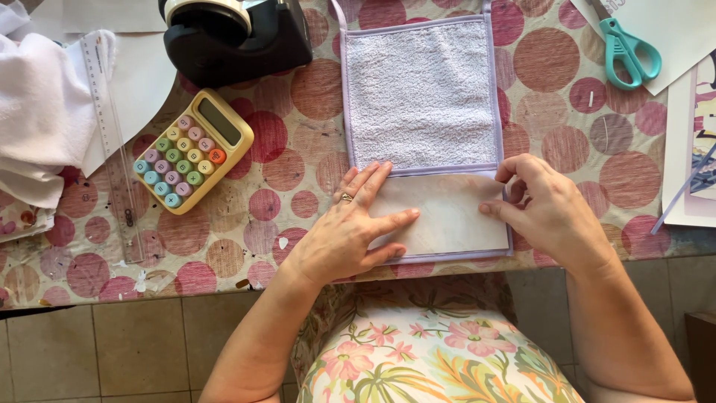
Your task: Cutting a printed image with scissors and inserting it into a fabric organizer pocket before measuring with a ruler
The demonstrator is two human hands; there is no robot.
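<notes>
- At the near edge of the counter (283, 172), covered by a cloth with pink and maroon dots, lies a lilac towelling piece (421, 93) with a lilac bound border, running from the far edge towards the person.
- Over its near part sits a pale marbled card (447, 213), held flush just below the towelling's cross-band, probably so that its edges line up with the border.
- Left hand (350, 231) lies flat on the left part of the card, fingers spread and pointing right; its grip is wide and closes on nothing, pressing down, which would keep the card from sliding.
- Right hand (548, 205) rests at the card's right edge; its fingers curl inwards and the thumb tip touches the card near the border, a narrow grip that seems to pinch or steady that edge, though whether it truly clamps the card I cannot tell.
- Far left of the hands, well apart, stands a yellow calculator (194, 149) with pastel round keys, turned on a slant, and beside it a clear ruler (112, 142) runs near to far.
- White fabric (37, 112) is bunched at the far left edge.
- Black tape dispenser (235, 33) sits at the far side, just left of the towelling.
- Teal scissors (626, 52) lie far right on white paper (671, 30), shut, out of the way yet within reach.
</notes>
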